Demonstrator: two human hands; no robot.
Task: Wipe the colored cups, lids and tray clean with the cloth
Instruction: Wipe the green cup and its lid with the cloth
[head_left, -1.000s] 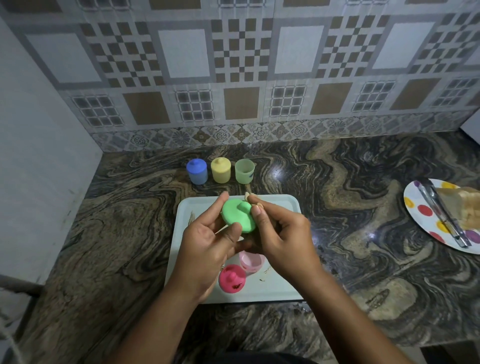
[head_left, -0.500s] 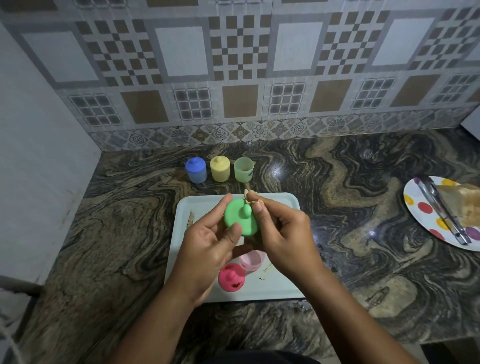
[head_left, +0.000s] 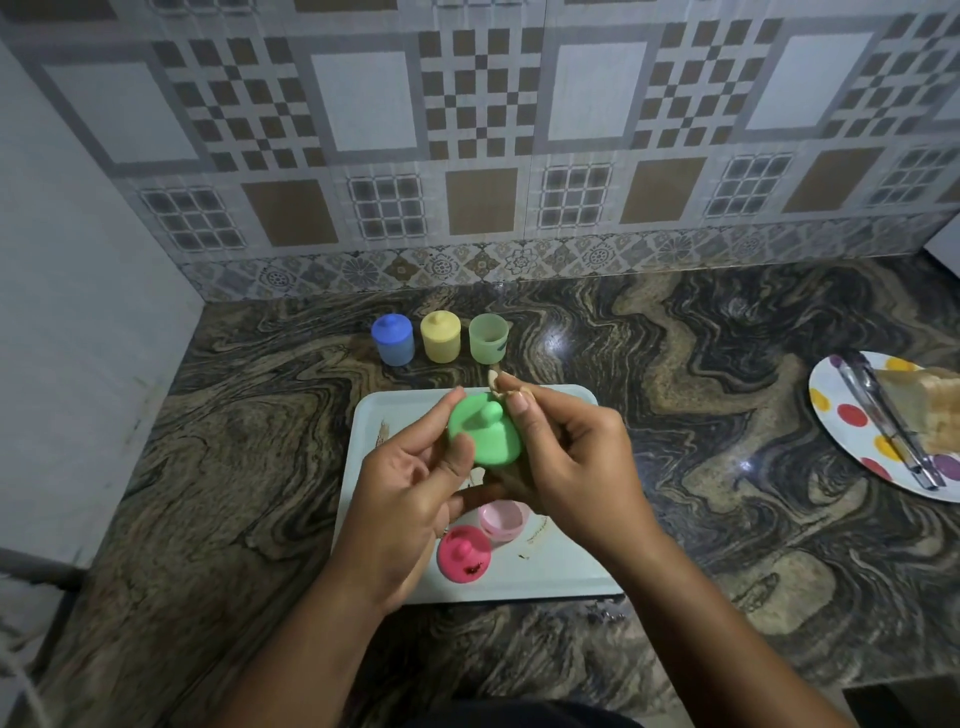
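Note:
My left hand (head_left: 400, 493) holds a green lid (head_left: 485, 436) above the pale tray (head_left: 566, 571), its knob facing me. My right hand (head_left: 566, 462) pinches a small scrap of beige cloth (head_left: 496, 382) against the lid's upper edge; most of the cloth is hidden in the fingers. On the tray below the hands lie a pink lid (head_left: 464, 553) with a dark smear and an open pink cup (head_left: 501, 518). Brown streaks mark the tray. Behind the tray stand a lidded blue cup (head_left: 393, 339), a lidded yellow cup (head_left: 440, 336) and an open green cup (head_left: 488, 338).
A spotted plate (head_left: 852, 431) at the right edge carries metal tongs (head_left: 883, 415) and a slice of bread (head_left: 935, 410). The marbled counter (head_left: 234, 493) meets a tiled wall behind and a plain wall on the left.
The green lid has turned in my hands so its knob now faces me. My right fingers with the cloth have shifted along its rim.

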